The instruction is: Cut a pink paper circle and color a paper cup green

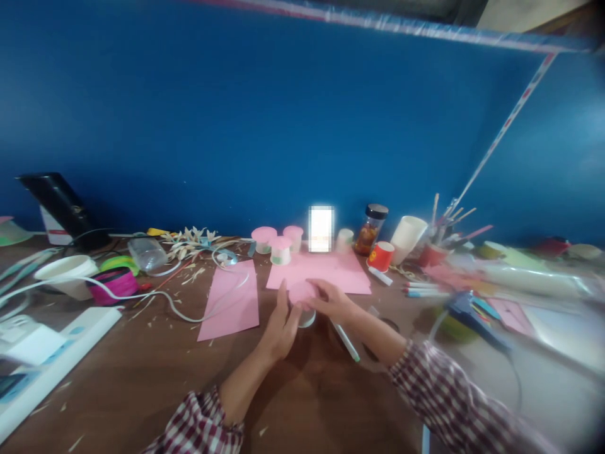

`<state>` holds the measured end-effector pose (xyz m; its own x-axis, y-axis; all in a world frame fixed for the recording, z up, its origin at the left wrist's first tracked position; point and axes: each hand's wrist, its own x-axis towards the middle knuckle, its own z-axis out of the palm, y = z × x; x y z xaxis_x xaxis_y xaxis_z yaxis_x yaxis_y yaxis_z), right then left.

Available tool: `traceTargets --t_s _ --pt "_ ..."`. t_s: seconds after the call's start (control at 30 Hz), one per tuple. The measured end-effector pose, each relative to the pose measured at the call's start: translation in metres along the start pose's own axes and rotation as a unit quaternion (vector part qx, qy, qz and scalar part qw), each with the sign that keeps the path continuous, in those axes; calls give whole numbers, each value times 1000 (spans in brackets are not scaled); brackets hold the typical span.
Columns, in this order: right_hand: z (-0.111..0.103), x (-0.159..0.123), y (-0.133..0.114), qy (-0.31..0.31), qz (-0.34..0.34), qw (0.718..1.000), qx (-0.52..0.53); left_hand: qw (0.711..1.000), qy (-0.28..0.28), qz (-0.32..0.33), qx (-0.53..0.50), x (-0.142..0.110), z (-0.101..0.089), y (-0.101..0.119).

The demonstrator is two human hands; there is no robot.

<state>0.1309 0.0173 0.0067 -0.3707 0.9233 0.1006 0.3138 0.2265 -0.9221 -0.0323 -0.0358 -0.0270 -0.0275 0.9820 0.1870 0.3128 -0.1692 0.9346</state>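
Between my two hands is a round pink paper disc point(301, 292). The pale rim of a small paper cup point(307, 319) shows just beneath it; whether disc and cup are joined I cannot tell. My left hand point(282, 325) grips the disc's left side, thumb at the near edge and fingers pointing up. From the right, my right hand point(334, 302) closes its fingers on the disc's other edge. Behind stand several small paper cups with pink discs on top, one of them a front cup point(281, 251). A white marker point(347, 342) lies below my right wrist.
Pink paper sheets point(231, 299) lie on the brown table. A power strip point(61, 359), cables and a white cup point(66, 275) crowd the left. Toward the right are a jar point(371, 229), a red paper cup point(380, 256) and a blue glue gun point(477, 321).
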Motion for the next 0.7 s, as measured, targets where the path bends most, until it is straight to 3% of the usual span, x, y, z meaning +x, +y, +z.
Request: traceTargets --t_s 0.17,0.7 --pt "1 2 6 2 13 1000 2 999 -33 -18 4 0 -1 2" --pt "-3 -3 -2 -11 45 996 74 999 -33 -25 -6 1 -2 7"
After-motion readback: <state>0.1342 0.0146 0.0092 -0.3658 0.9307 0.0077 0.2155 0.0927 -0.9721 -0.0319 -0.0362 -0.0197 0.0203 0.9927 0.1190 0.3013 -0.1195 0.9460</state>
